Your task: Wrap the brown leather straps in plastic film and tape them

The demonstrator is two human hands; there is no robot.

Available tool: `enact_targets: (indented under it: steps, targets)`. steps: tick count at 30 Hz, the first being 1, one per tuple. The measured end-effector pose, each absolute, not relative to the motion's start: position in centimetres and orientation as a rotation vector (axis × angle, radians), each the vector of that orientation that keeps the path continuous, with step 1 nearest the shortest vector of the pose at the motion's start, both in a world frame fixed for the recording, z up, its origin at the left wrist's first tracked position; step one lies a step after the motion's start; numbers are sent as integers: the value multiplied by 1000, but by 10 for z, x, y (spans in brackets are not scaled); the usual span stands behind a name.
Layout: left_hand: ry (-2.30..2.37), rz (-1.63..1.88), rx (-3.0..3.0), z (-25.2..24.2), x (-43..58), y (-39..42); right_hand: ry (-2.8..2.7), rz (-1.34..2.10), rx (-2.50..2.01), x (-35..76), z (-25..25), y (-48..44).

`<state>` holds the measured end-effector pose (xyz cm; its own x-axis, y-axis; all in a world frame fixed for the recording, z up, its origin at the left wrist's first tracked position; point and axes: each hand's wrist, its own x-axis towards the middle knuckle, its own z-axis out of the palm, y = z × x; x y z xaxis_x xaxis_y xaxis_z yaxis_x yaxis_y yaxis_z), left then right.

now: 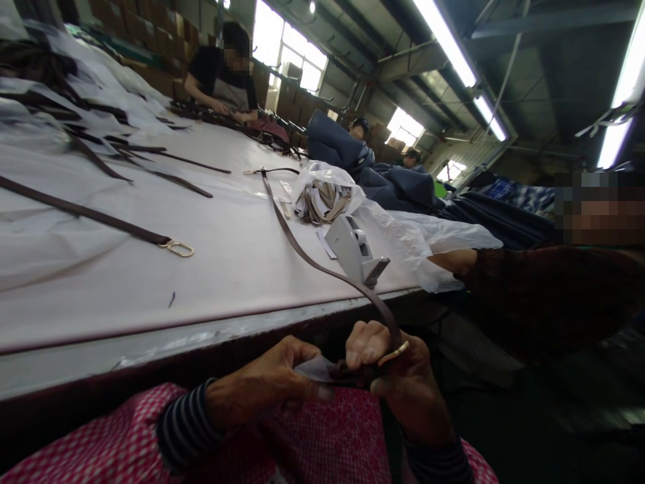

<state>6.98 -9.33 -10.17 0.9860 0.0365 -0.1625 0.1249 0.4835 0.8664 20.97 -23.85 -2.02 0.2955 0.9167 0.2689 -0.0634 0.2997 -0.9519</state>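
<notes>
A long dark brown strap (322, 265) runs from the table down to my hands at the table's near edge. My right hand (403, 376) is closed around its near end, where a gold-coloured metal fitting (394, 353) shows. My left hand (279, 376) pinches a small whitish translucent piece (315, 368) beside the dark end of the strap. What lies between the two hands is dark and partly hidden by the fingers. The strap's far end, with another metal fitting (263, 170), rests on the white table (226, 269).
Another brown strap with a gold clasp (180, 249) lies at left, near more straps and plastic sheeting. Right of centre are a grey tape dispenser (347, 245) and a plastic bag of tan strips (322, 202). A co-worker (224, 74) stands across the table; another person's sleeve (529, 289) is at right.
</notes>
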Motion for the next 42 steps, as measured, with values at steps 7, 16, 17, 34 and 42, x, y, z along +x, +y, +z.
enact_targets:
  steps: [7, 16, 17, 34, 42]
  targets:
    - [184, -53, 1139, -104, 71, -93, -1243, 892, -1058, 220, -15, -248]
    - [92, -190, 1156, -88, 62, -90, -1385, 976, -1074, 224, -7, -246]
    - [89, -178, 1161, -88, 63, -90, -1369, 983, -1081, 223, -6, -246]
    - [136, 264, 1548, -68, 68, -104, -1115, 844, -1296, 205, -11, -232]
    - [68, 74, 1579, -59, 64, -93, -1013, 904, -1105, 214, -13, -216]
